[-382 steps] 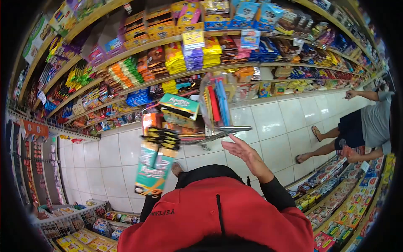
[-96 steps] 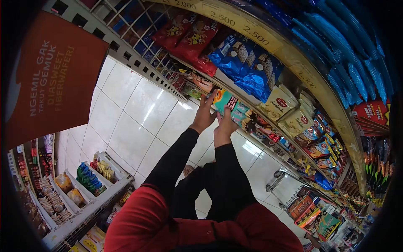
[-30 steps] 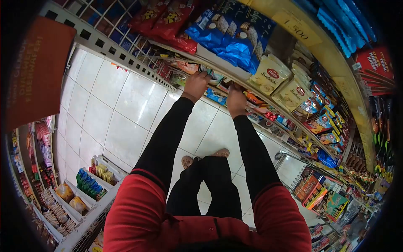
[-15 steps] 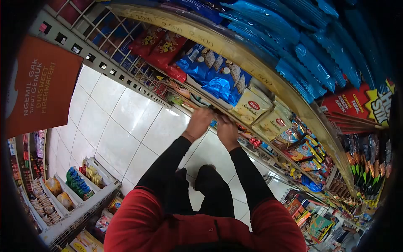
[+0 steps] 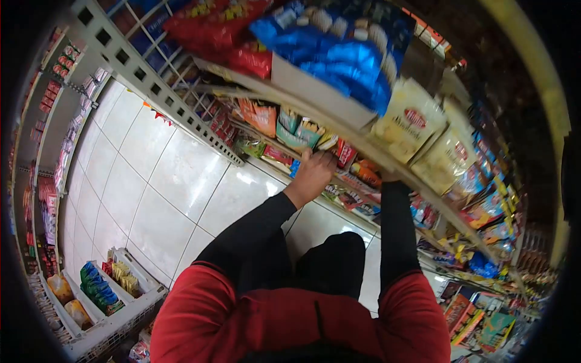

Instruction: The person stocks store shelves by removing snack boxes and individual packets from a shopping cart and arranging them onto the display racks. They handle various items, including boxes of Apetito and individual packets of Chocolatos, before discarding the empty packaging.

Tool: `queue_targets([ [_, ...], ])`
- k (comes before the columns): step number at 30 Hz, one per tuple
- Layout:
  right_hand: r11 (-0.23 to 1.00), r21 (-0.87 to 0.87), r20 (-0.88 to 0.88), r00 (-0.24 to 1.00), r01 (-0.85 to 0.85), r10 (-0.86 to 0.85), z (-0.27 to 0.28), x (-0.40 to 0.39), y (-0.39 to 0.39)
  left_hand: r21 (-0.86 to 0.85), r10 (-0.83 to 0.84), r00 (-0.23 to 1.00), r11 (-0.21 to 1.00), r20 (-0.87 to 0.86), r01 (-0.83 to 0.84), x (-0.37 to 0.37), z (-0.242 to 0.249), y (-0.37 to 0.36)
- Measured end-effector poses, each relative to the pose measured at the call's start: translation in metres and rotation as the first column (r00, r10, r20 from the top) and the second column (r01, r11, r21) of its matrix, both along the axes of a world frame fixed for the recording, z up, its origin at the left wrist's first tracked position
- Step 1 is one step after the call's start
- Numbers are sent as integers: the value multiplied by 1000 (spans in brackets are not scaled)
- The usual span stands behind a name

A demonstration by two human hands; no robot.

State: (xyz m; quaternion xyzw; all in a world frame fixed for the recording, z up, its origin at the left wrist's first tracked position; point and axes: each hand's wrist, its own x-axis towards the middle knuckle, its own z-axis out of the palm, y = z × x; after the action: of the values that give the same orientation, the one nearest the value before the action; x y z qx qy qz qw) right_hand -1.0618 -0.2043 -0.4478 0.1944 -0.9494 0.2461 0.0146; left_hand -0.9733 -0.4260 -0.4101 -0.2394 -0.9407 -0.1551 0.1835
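Hands both up at lower shelf (image 5: pixel 363 145) w/ snack packs. I see left hand (image 5: pixel 311 175) w/ fingers curled, knuckles toward me, reaching in among small packets (image 5: pixel 299 130) under shelf lip; it touches them, but can't tell if it grips one. Right hand hidden behind shelf edge, only black sleeve (image 5: pixel 396 230) shows, so grip state unknown. Blue bags (image 5: pixel 345 54) and red bags (image 5: pixel 230 36) sit on tier above; cream pouches (image 5: pixel 411 121) to the right. White tile floor (image 5: pixel 163 181) below, low bin (image 5: pixel 109 290) w/ packs at lower left.
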Motion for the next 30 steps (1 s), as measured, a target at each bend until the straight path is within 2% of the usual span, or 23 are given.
queue_targets([
  [2,997,74,-226,973,-39,54,-1,-9,0,-1,-14,996,1000,-92,14,-2,-6,0],
  [3,984,93,-299,938,-154,175,48,9,-29,62,-15,986,998,-164,25,-1,-2,1],
  [4,985,95,-299,939,-146,168,67,19,-45,64,-22,986,997,-164,33,-1,-2,1],
  [6,961,274,-144,987,-30,71,83,33,-65,45,-17,990,999,-140,24,0,-3,1],
  [7,964,266,-193,979,-14,68,87,39,-71,48,-21,993,998,-120,26,-1,-5,2],
  [9,965,261,-314,942,-31,115,81,49,-73,73,26,976,997,-218,-10,-1,-10,4],
  [10,968,251,-222,972,-19,76,81,50,-74,76,22,984,997,-178,-8,2,-10,4],
  [12,973,225,-263,959,-48,108,84,52,-75,62,29,977,998,-210,-17,1,-7,5],
  [13,974,215,-170,980,-68,106,92,50,-78,63,26,982,998,-187,-14,0,-7,5],
  [15,973,196,26,993,-120,117,110,42,-82,70,35,952,997,-305,-14,0,-14,6],
  [16,971,139,43,981,-194,190,97,25,-74,65,21,960,998,-278,-3,1,-16,7],
  [19,990,86,142,985,-109,96,113,24,-87,56,30,950,998,-310,-13,-3,-17,7],
  [21,893,435,236,972,-113,8,118,14,-101,48,23,957,999,-289,-10,-4,-14,7],
  [22,894,435,234,972,-110,6,121,16,-102,43,23,964,999,-263,-12,-3,-12,6],
  [23,925,352,261,964,-142,49,124,22,-102,43,20,964,999,-264,-9,-2,-10,6],
  [24,948,267,283,954,-172,94,126,25,-102,-2,35,981,999,-189,-36,0,-5,6],
  [25,948,268,283,955,-170,91,125,24,-102,-48,53,992,997,-113,-59,1,-2,5],
  [27,878,386,256,947,-285,195,117,18,-100,4,39,990,999,-137,-38,-1,-2,5],
  [28,878,385,259,947,-283,191,104,15,-97,55,27,986,998,-162,-18,-1,-2,5],
  [30,961,269,-51,996,-58,75,82,15,-95,51,18,990,999,-138,-11,0,-1,4],
])
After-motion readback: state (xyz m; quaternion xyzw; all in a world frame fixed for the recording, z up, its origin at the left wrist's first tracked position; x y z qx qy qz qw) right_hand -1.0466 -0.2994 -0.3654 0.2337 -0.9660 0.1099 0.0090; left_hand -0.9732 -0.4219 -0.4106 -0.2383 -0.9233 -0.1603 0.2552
